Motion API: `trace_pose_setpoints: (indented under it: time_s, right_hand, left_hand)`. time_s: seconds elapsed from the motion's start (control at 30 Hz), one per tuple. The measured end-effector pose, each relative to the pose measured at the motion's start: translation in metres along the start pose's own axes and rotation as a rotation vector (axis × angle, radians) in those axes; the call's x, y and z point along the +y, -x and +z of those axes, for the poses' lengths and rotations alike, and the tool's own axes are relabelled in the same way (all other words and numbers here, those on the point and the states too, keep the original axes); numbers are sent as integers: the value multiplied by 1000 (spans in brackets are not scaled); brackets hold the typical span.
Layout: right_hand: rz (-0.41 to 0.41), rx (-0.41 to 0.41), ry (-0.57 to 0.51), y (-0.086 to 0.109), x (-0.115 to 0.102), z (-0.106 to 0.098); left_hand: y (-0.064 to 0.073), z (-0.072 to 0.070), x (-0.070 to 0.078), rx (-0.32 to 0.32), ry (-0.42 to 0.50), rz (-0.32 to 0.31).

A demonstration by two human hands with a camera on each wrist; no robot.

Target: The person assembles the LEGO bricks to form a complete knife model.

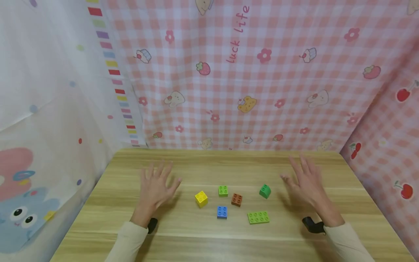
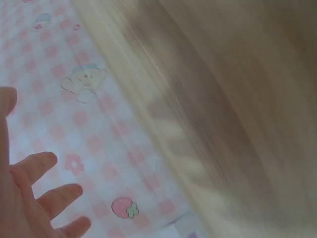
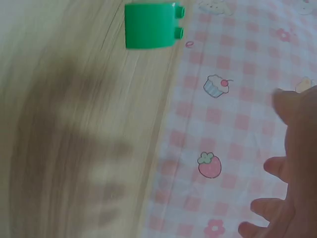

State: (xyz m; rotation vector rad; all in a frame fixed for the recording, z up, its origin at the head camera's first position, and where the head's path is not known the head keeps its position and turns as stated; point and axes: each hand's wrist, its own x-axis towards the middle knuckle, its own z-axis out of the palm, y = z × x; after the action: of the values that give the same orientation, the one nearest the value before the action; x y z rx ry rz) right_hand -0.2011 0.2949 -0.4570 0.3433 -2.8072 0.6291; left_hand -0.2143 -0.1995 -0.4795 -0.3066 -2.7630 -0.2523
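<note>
My left hand (image 1: 156, 189) hovers over the left part of the table, fingers spread, holding nothing. On the other side my right hand (image 1: 307, 183) is likewise spread and holds nothing. Between them lie several toy bricks. The yellow brick (image 1: 201, 199) is nearest the left hand. A small light green brick (image 1: 223, 191), a brown brick (image 1: 236, 199) and a blue brick (image 1: 222, 212) sit in the middle. Closest to the right hand is the dark green curved brick (image 1: 265, 191), also visible in the right wrist view (image 3: 150, 26). A long light green brick (image 1: 258, 217) lies nearer the front.
The bricks rest on a wood-grain table (image 1: 196, 247). A pink checked cloth (image 1: 229, 83) hangs behind its back edge. White patterned cloth (image 1: 59, 91) closes the left side, and a cherry-print cloth (image 1: 386, 145) the right. Black wrist straps (image 1: 313, 225) show at both wrists.
</note>
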Motion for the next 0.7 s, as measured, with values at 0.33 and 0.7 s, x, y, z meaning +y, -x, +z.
trace_pose_setpoints:
  time_s: [0.33,0.7]
  right_hand:
    - [32,-48,-265,10,-12,5]
    - [29,-112,-454,25,-28,14]
  left_hand:
    - [8,4,20,-170,449,-46]
    - [16,16,31,-360,698,-102]
